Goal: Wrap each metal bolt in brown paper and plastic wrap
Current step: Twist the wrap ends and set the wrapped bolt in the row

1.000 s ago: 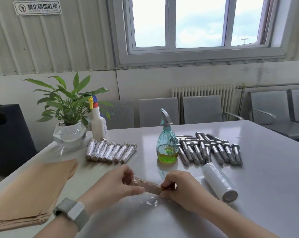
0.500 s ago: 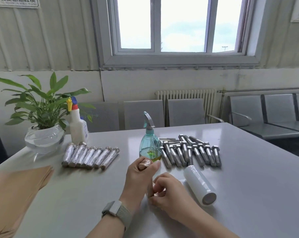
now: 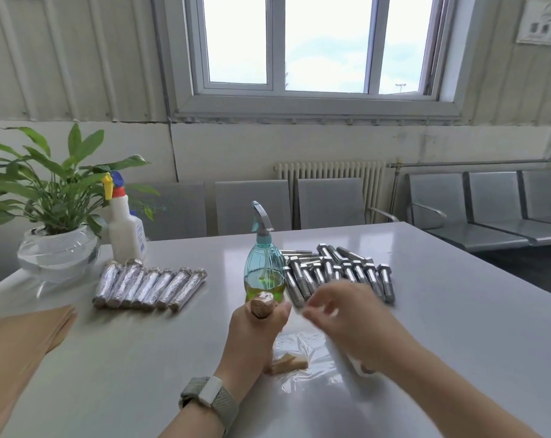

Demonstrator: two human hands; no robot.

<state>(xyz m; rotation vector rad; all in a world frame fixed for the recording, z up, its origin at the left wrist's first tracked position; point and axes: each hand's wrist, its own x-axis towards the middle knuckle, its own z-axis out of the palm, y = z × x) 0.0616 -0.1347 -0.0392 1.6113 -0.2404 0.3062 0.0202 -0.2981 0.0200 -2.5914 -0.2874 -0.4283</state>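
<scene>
The right hand [image 3: 346,314] has lifted off the wrapped bolt [image 3: 262,305], blurred, apparently with fingers loosely spread.

Paper-wrapped bolt [image 3: 262,308] upright in left hand [image 3: 252,336]; seven wrapped bolts [image 3: 149,287] rowed left, bare bolts [image 3: 337,273] right, brown paper stack [image 3: 21,339] far left.

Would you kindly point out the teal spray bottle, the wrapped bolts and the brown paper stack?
teal spray bottle [image 3: 264,263]: head view, on its body.
wrapped bolts [image 3: 147,286]: head view, mid-row.
brown paper stack [image 3: 18,339]: head view, top sheet.

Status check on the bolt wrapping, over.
Left hand grips wrapped bolt upright. Right hand open, blurred, beside it. Spray bottle stands just behind.
</scene>
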